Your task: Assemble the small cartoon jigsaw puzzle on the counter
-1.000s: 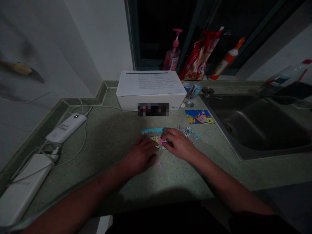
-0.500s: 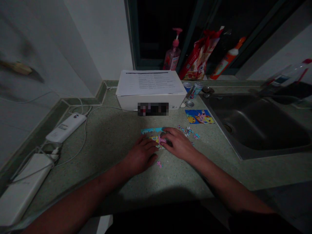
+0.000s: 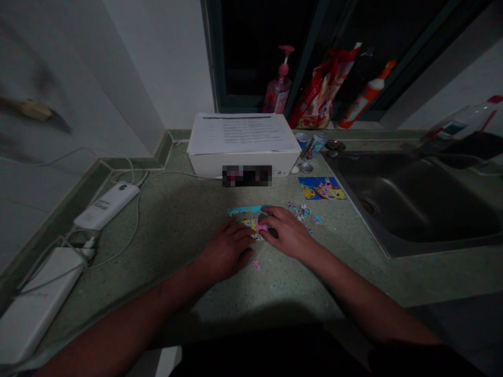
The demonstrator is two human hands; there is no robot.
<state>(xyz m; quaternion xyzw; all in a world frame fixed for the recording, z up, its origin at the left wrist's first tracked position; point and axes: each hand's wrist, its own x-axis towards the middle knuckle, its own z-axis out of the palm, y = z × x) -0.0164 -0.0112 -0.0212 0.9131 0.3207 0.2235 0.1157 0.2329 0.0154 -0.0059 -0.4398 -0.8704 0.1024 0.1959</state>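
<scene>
Speckled green countertop [image 3: 168, 235]: our right hand [image 3: 288, 233] bears down on a pink jigsaw piece [image 3: 261, 228], grip unclear, while our loosely curled left hand [image 3: 228, 251] steadies the puzzle [image 3: 245, 211].

Bare hands [image 3: 228, 250], forearms [image 3: 118, 314], dark clothing [image 3: 267, 356]
</scene>
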